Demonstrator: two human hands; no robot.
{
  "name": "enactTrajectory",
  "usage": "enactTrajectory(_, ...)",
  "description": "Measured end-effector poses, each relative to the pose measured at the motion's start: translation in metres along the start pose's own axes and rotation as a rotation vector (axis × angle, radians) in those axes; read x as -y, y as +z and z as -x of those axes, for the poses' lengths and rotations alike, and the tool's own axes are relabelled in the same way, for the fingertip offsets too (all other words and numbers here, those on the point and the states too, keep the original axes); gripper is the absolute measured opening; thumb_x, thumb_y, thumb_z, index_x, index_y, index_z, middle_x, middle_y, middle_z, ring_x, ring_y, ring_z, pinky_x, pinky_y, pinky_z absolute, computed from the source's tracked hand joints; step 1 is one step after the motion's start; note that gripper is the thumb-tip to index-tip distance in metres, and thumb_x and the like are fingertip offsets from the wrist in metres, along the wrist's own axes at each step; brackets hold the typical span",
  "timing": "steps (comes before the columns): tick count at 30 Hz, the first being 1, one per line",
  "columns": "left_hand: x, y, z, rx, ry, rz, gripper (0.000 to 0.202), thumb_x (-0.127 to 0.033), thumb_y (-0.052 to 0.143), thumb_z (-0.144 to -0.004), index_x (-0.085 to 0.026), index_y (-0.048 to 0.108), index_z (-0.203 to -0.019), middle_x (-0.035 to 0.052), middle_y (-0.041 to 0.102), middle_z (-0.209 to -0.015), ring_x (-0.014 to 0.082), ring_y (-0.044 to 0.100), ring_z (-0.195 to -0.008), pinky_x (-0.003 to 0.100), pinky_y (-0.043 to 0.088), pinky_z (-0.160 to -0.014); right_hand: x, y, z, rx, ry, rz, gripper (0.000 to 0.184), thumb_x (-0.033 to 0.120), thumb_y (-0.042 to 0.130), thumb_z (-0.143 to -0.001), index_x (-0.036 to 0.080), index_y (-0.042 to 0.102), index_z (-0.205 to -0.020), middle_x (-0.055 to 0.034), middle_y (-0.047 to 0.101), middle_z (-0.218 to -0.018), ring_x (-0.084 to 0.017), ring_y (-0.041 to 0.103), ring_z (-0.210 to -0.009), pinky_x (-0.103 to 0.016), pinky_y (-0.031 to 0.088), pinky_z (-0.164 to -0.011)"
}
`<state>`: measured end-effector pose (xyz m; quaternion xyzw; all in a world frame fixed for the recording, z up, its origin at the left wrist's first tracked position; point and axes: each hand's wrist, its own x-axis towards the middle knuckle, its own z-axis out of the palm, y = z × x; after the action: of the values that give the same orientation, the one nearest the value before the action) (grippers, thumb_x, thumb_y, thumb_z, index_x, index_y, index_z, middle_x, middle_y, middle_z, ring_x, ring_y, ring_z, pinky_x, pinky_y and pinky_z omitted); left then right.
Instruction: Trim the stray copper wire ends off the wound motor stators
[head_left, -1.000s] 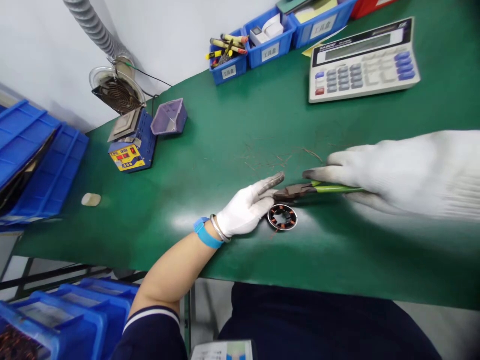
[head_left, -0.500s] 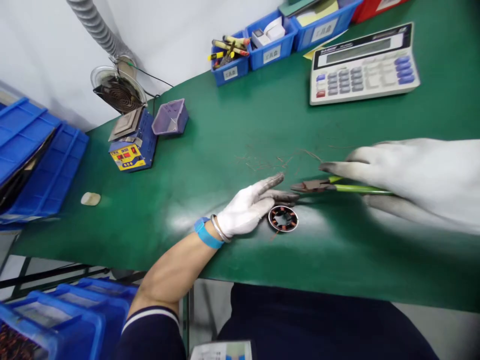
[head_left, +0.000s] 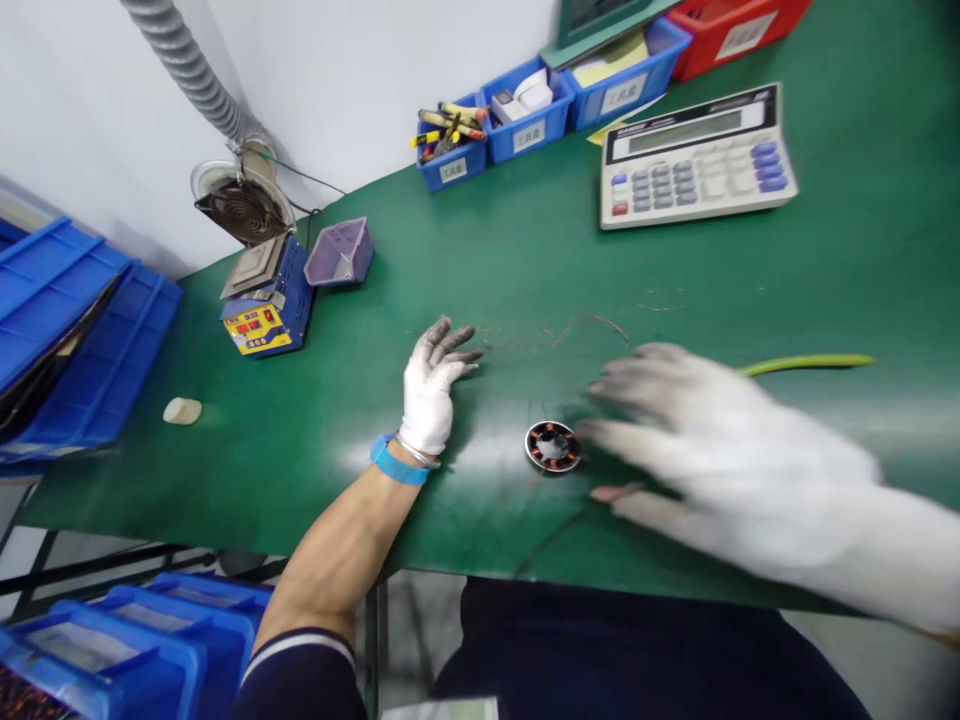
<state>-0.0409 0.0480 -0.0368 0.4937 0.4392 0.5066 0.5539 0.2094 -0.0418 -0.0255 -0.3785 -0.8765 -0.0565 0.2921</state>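
Observation:
A small ring-shaped motor stator (head_left: 530, 445) with copper windings lies flat on the green table (head_left: 480, 530), thin wire ends sticking out from it. My left hand (head_left: 431, 388), in a white glove with grey-stained fingers, is open to the left of the stator and apart from it. On the other side my right hand (head_left: 697, 450), also gloved and blurred by motion, is open with its fingers apart, the fingertips close to the stator's right edge. Behind that hand lie cutting pliers; only a green handle (head_left: 810, 363) shows, the rest being hidden.
Loose wire clippings (head_left: 555, 333) lie beyond the stator. A calculator (head_left: 697, 165) stands at the back right, near blue bins (head_left: 529, 135) and a red bin (head_left: 739, 40). Leftward are a purple tray (head_left: 341, 252), a blue soldering pot (head_left: 266, 300) and a white piece (head_left: 182, 410).
My right hand has let go of the cutting pliers, which now lie on the table, and has moved toward the stator. My left hand has drawn away from the stator to the left.

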Motion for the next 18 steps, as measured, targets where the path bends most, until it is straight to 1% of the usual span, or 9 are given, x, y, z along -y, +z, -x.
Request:
enactTrajectory(1,0.000,-0.001,-0.001,-0.013,-0.001,-0.014,0.062,-0.028,0.067,-0.073,-0.019,0.051,-0.132,0.0135,0.070,-0.129,0.0228,0.073,-0.099,0.039,0.057,-0.093,0.014,0.006,-0.010,0.016,-0.061,0.030,0.028,0.043,0.061,-0.091,0.019,0.075,-0.097,-0.0163,0.070,-0.115,-0.030,0.059,-0.116,-0.054,0.043,-0.107)
enactTrajectory(3,-0.001,-0.004,-0.001,-0.046,-0.006,-0.030,0.060,-0.029,0.068,-0.074,-0.018,0.053,-0.131,0.0136,0.071,-0.127,0.0219,0.074,-0.096,0.037,0.058,-0.089,0.034,0.017,-0.025,0.043,-0.042,0.052,0.014,0.031,0.067,-0.084,0.018,0.073,-0.088,-0.0137,0.071,-0.113,-0.030,0.058,-0.114,-0.054,0.044,-0.106)
enactTrajectory(4,-0.002,-0.005,-0.001,-0.064,-0.006,-0.034,0.059,-0.029,0.070,-0.074,-0.018,0.054,-0.130,0.0135,0.071,-0.126,0.0215,0.074,-0.095,0.036,0.059,-0.087,0.038,0.020,-0.027,0.041,-0.032,0.054,0.011,0.027,0.067,-0.082,0.019,0.072,-0.088,-0.0118,0.071,-0.115,-0.030,0.058,-0.115,-0.054,0.043,-0.106)
enactTrajectory(6,-0.003,-0.007,-0.001,-0.101,0.010,-0.032,0.059,-0.029,0.074,-0.073,-0.019,0.056,-0.128,0.0129,0.072,-0.123,0.0209,0.074,-0.094,0.033,0.060,-0.082,0.033,0.019,-0.023,0.015,0.001,0.061,0.010,0.026,0.067,-0.080,0.021,0.071,-0.087,-0.0086,0.071,-0.118,-0.029,0.057,-0.119,-0.053,0.043,-0.109)
enactTrajectory(8,-0.003,-0.007,-0.001,-0.129,0.028,-0.023,0.056,-0.031,0.077,-0.074,-0.018,0.058,-0.125,0.0127,0.073,-0.120,0.0207,0.075,-0.093,0.032,0.060,-0.080,0.014,0.005,-0.005,-0.002,0.084,0.144,0.010,0.029,0.067,-0.082,0.022,0.072,-0.086,-0.0075,0.070,-0.121,-0.029,0.054,-0.124,-0.052,0.043,-0.110)
enactTrajectory(11,0.002,-0.004,-0.002,-0.113,0.009,-0.015,0.056,-0.032,0.079,-0.074,-0.018,0.059,-0.124,0.0123,0.074,-0.118,0.0197,0.075,-0.089,0.032,0.061,-0.077,-0.031,-0.031,0.040,0.003,0.335,0.449,0.023,0.040,0.062,-0.091,0.022,0.074,-0.082,-0.0096,0.068,-0.126,-0.027,0.053,-0.129,-0.045,0.046,-0.109)
enactTrajectory(13,0.005,-0.002,-0.002,-0.085,-0.009,-0.022,0.058,-0.034,0.080,-0.074,-0.018,0.058,-0.125,0.0129,0.074,-0.118,0.0195,0.075,-0.086,0.033,0.061,-0.077,-0.066,-0.056,0.074,0.008,0.470,0.582,0.031,0.042,0.062,-0.093,0.018,0.077,-0.083,-0.0163,0.066,-0.129,-0.030,0.055,-0.127,-0.047,0.046,-0.108)
enactTrajectory(16,0.007,0.001,-0.001,-0.059,-0.025,-0.052,0.062,-0.039,0.081,-0.074,-0.016,0.057,-0.126,0.0151,0.074,-0.119,0.0200,0.075,-0.086,0.035,0.062,-0.079,-0.116,-0.084,0.118,0.056,0.592,0.661,0.041,0.050,0.065,-0.092,0.014,0.080,-0.082,-0.0207,0.068,-0.126,-0.033,0.057,-0.124,-0.048,0.046,-0.103)
enactTrajectory(18,0.006,0.001,0.001,-0.056,-0.029,-0.083,0.064,-0.042,0.082,-0.074,-0.015,0.057,-0.127,0.0166,0.074,-0.120,0.0213,0.075,-0.088,0.038,0.062,-0.083,-0.143,-0.095,0.139,0.096,0.642,0.648,0.042,0.051,0.066,-0.091,0.013,0.080,-0.083,-0.0212,0.069,-0.124,-0.030,0.061,-0.115,-0.045,0.048,-0.099)
